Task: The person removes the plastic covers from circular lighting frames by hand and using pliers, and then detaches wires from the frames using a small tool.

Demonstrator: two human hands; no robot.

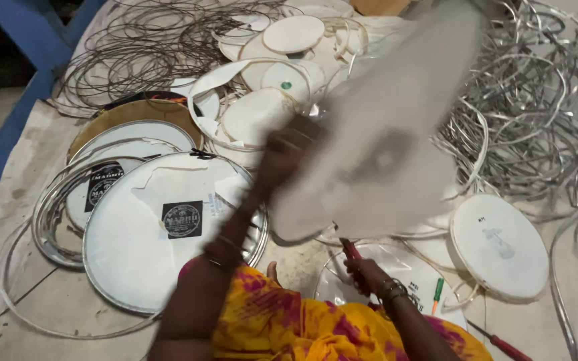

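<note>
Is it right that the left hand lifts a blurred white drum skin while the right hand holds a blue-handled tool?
Not quite. In the head view the left hand does lift the blurred white drum skin, but the tool in the right hand has a red handle, not blue.

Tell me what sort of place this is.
Probably a drum-head workshop or repair spot: white drum skins lie about, beside tangled metal hoops and thin wire rings. The left hand lifts a blurred skin.
</note>
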